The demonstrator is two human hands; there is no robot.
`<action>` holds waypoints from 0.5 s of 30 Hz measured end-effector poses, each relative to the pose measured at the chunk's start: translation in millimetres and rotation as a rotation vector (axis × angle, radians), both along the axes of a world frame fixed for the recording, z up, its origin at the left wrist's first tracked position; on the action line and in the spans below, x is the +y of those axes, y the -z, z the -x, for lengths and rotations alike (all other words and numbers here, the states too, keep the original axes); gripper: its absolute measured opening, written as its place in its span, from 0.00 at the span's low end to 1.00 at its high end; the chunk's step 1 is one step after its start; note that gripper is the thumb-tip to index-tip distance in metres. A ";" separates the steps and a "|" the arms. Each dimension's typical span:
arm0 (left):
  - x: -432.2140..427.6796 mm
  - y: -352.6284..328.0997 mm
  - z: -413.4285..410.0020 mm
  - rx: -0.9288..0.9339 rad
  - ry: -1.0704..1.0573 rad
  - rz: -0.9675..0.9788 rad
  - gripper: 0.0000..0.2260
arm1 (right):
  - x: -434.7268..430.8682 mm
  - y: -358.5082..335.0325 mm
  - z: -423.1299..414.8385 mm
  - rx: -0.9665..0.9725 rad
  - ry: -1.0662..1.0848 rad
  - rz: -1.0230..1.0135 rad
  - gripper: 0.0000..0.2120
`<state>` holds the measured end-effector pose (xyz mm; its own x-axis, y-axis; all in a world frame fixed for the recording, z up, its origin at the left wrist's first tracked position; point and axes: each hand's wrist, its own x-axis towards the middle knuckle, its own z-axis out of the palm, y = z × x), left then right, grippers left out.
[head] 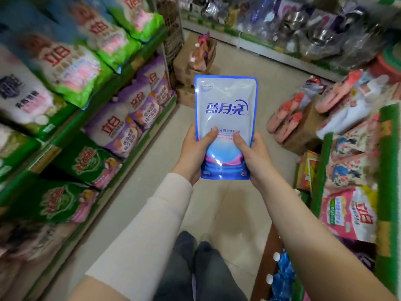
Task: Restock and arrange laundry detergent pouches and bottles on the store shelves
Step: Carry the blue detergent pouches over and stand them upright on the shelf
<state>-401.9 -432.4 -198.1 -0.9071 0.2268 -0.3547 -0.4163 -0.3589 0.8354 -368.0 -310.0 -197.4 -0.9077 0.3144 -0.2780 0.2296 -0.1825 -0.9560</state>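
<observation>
A blue and white laundry detergent pouch (225, 109) stands upright in front of me over the aisle floor. My left hand (195, 151) grips its lower left edge, thumb on the front. My right hand (253, 155) grips its lower right edge the same way. To my left, green shelves (130, 68) carry rows of green, purple and white detergent bags (121, 124). Blue pouches with white caps (282, 276) lie in a box at the bottom right.
On the right a green shelf (388, 170) holds pink and patterned bags (349, 213). Pink bottles (288, 120) lie on a cardboard box beside it. More cardboard boxes (191, 68) stand at the aisle's far end. My legs (195, 268) are below, on the tiled floor.
</observation>
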 end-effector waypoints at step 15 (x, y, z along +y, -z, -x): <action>-159.4 -3.4 27.6 0.069 -0.394 -0.054 0.12 | -155.6 -12.4 75.3 0.004 -0.394 -0.050 0.14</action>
<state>-429.5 -591.7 -194.7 -0.9495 -0.1266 -0.2873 -0.1819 -0.5239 0.8321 -443.2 -465.5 -185.1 -0.9625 -0.0447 -0.2677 0.2693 -0.0342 -0.9625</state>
